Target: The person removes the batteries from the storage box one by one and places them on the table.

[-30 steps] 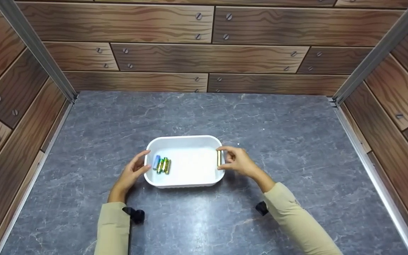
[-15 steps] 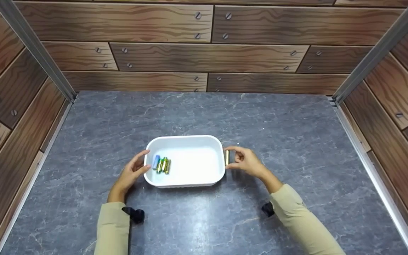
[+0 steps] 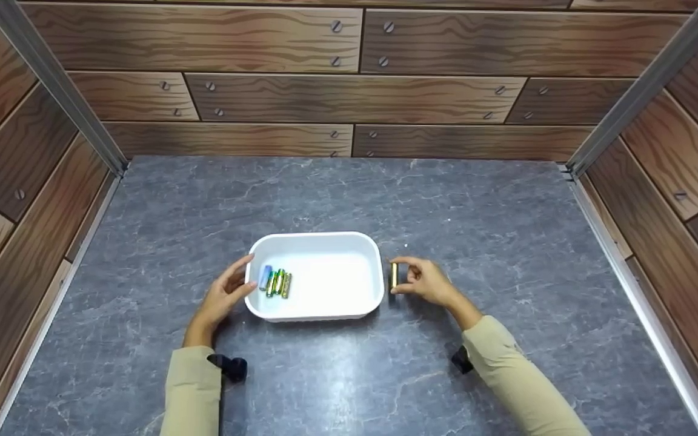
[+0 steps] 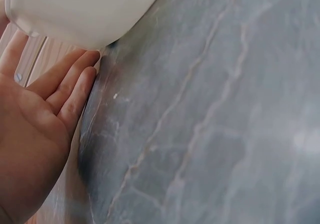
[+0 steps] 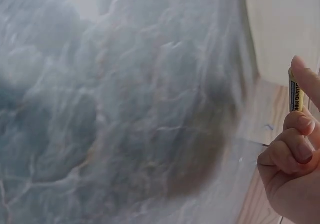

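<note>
A white plastic tub [image 3: 325, 306] stands on the grey marbled surface. Inside it at the left lie a blue battery [image 3: 266, 278] and several green-and-gold batteries [image 3: 280, 283] side by side. My left hand [image 3: 220, 301] rests against the tub's left end, thumb and forefinger touching the rim; the left wrist view shows its other fingers [image 4: 75, 79] nearly straight beside the tub's outer wall. Just right of the tub, my right hand [image 3: 431, 283] pinches a gold battery [image 3: 394, 277] by its two ends between thumb and forefinger. Dark lettering shows on that battery in the right wrist view.
Wood-patterned panels [image 3: 264, 100] enclose the marbled surface [image 3: 349, 194] at the back and both sides, with metal posts [image 3: 58, 85] in the corners. Black wrist devices [image 3: 235, 369] sit at both sleeves. A few tiny white specks lie right of the tub.
My right hand has carried the gold battery from inside the tub's right end over the rim to just outside it, then slightly lower. The left hand stays at the rim.
</note>
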A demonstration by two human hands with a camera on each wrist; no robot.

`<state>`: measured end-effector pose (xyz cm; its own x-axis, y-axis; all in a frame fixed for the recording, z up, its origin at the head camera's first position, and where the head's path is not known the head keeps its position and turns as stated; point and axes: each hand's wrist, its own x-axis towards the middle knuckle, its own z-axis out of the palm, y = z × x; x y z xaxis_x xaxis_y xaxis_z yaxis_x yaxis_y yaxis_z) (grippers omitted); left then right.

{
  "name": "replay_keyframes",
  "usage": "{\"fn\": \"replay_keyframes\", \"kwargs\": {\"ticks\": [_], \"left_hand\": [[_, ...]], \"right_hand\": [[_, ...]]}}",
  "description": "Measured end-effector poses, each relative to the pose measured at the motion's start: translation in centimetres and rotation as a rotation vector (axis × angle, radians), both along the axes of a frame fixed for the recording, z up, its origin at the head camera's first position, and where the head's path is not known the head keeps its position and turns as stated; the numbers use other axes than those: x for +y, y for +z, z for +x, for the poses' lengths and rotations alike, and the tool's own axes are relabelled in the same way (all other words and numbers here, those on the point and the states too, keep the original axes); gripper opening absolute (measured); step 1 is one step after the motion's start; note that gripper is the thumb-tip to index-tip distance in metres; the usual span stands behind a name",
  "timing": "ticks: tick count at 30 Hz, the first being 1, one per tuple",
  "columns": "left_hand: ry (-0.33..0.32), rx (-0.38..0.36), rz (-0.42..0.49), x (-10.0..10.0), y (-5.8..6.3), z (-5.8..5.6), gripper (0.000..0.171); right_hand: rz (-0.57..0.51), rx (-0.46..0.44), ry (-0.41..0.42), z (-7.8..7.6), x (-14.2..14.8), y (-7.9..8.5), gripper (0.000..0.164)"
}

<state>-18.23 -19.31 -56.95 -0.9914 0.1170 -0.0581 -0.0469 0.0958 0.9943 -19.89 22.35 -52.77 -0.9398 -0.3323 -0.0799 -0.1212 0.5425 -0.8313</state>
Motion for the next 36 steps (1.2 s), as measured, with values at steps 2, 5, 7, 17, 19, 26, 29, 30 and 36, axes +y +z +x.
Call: {"fn": "replay_keyframes", "kwargs": {"ticks": [2,5,7,17,19,26,29,30,36], "left_hand": [[0.000,0.009,-0.006,0.0,0.0,-0.1,0.057],[0.004,0.014,-0.015,0.0,-0.1,-0.2,0.057],[0.006,0.012,-0.017,0.0,-0.1,-0.2,0.058],[-0.001,-0.049,-0.019,0.2,0.2,0.0,0.059],[0.002,-0.053,-0.023,0.2,0.2,0.0,0.059],[-0.012,-0.065,-0.024,0.2,0.1,0.0,0.060],[-0.015,-0.065,-0.025,0.2,0.1,0.0,0.060],[-0.016,-0.063,-0.021,0.1,0.1,0.0,0.060],[-0.020,-0.051,-0.007,0.0,0.0,0.0,0.061]], "right_hand": [[0.006,-0.002,-0.002,-0.1,0.2,-0.4,0.057],[0.015,-0.002,0.001,-0.4,0.4,-0.8,0.057],[0.029,0.002,0.005,-0.5,0.5,-1.1,0.057],[0.096,0.019,0.006,-1.0,0.6,-1.8,0.056],[0.099,0.009,0.007,-1.1,0.5,-1.8,0.057],[0.120,-0.015,0.026,-1.0,0.3,-1.9,0.058],[0.137,-0.016,0.024,-1.0,0.3,-2.0,0.059],[0.143,-0.014,0.023,-1.1,0.2,-2.0,0.060],[0.147,-0.024,0.024,-1.2,0.1,-2.0,0.062]]}}
